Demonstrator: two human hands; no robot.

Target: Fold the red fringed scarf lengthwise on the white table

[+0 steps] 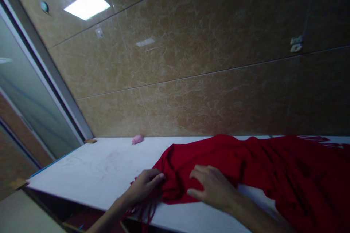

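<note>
A large red fringed shawl [213,153] lies in loose folds over a white surface and runs off past the right of the view. My left hand [144,185] is closed on its bunched left end, thumb on top, with dark red tassels hanging below over the front edge. The fingertips of that hand are partly hidden by the fabric. My right hand [214,189] is at the middle part of the shawl, palm down, its thumb and fingers apart. Whether it presses on the fabric or hovers just above, I cannot tell.
The white tabletop [109,164] backs onto a brown tiled wall [191,62]. A small pink lump [137,139] sits by the wall. Open compartments show under the front edge. To the left stands a framed glass panel [35,62]. A socket [296,43] is on the wall.
</note>
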